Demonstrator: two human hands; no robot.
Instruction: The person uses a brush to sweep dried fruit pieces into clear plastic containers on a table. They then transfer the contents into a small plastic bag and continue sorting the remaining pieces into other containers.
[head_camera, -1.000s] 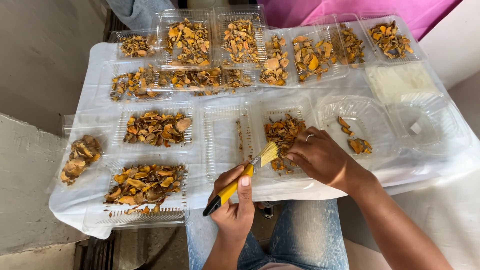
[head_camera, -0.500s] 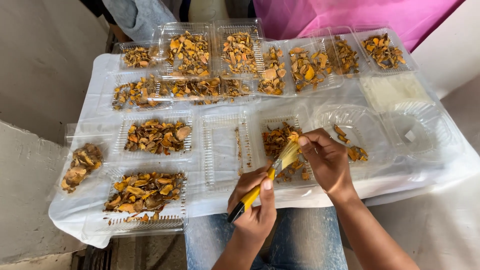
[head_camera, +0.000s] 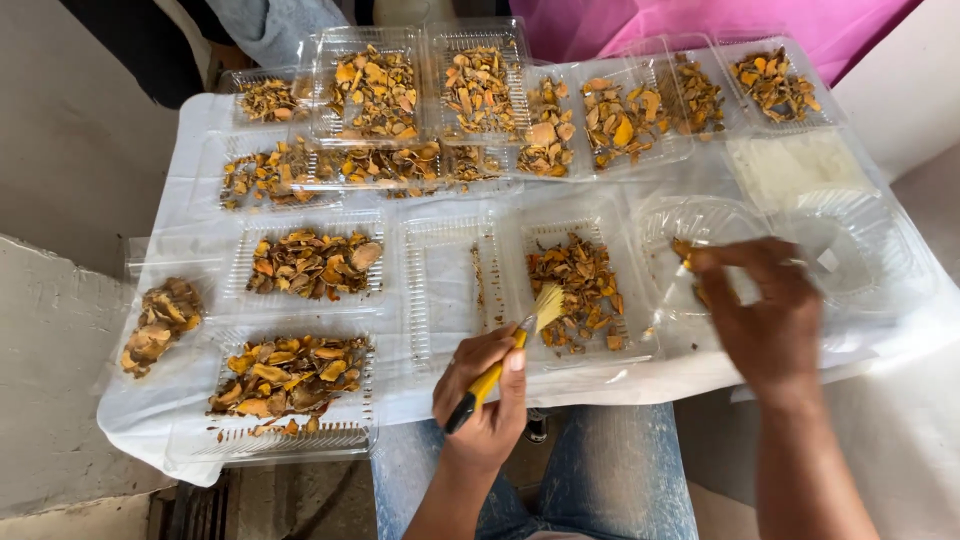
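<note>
**Brush held ready while the other hand goes to the round tray**

The small yellow-handled brush with pale bristles (head_camera: 510, 355) sits in the left hand (head_camera: 485, 400), which is clenched round the handle, bristles pointing up and away over the near edge of a clear plastic tray of orange-brown dried slices (head_camera: 578, 290). The right hand (head_camera: 765, 320) is blurred above a round clear plastic tray (head_camera: 700, 215) just beside it; its fingers curl down towards a few orange pieces, but I cannot tell whether it grips one. The step in hand looks like picking up a slice for brushing, so the next move would call for bringing a piece to the bristles and steadying it.

Between the filled trays lies an almost bare ribbed clear tray (head_camera: 450, 290). More trays of slices crowd the far side, and a loose heap (head_camera: 160, 320) lies at the left edge. All rest on a desk under a white plastic sheet (head_camera: 190, 130), with grey concrete (head_camera: 50, 350) to the left and the person's jeans (head_camera: 610, 480) below.
</note>
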